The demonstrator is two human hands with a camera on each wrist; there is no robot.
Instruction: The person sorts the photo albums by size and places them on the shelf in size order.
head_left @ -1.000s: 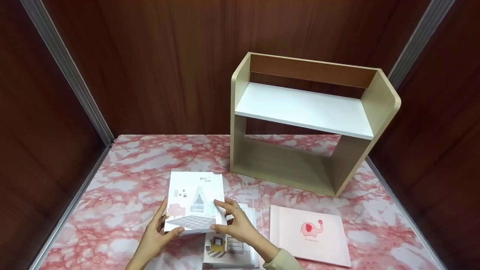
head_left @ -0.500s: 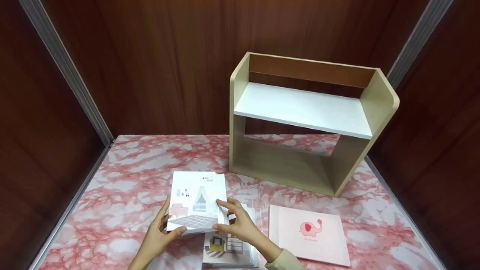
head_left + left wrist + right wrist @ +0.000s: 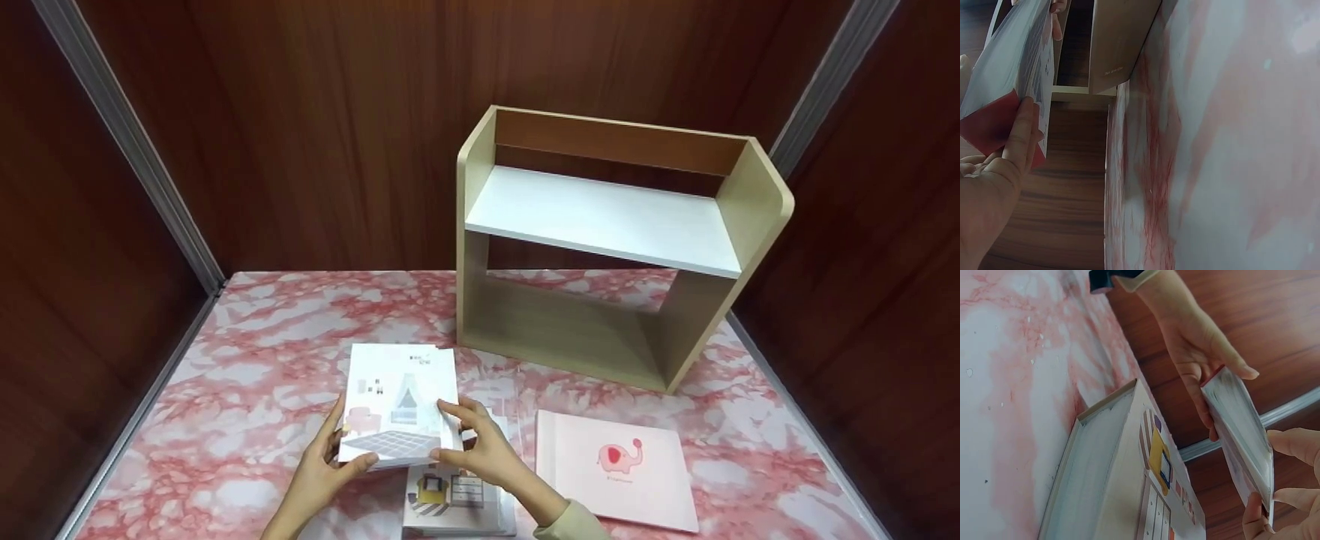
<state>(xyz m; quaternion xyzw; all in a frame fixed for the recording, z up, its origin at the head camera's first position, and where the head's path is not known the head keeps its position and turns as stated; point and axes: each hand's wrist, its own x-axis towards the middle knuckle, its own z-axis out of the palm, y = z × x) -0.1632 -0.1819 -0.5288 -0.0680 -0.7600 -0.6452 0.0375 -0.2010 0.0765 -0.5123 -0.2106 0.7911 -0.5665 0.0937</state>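
Note:
Both hands hold a small photo album (image 3: 397, 405) with a white cover, printed with a tent and a checked rug, above the table. The left hand (image 3: 319, 465) grips its left side, thumb over the near edge and fingers beneath. On the right side, the right hand (image 3: 484, 450) pinches it, a finger on the cover and the thumb at the near corner. Clear plastic pages and a red inner part show on the held album (image 3: 1005, 73) in the left wrist view. Partly hidden below lies a thicker album (image 3: 454, 502) with a yellow armchair and drawers on its cover.
A pink album (image 3: 622, 472) with an elephant lies to the right on the pink marbled table (image 3: 247, 352). Behind stands a two-level wooden shelf (image 3: 600, 217) with a white middle board. Dark wood panels (image 3: 337, 135) enclose the table.
Both hands and the held album have shifted slightly to the right, with the grip unchanged. The head view has turned a little. The other albums and the shelf stay in place.

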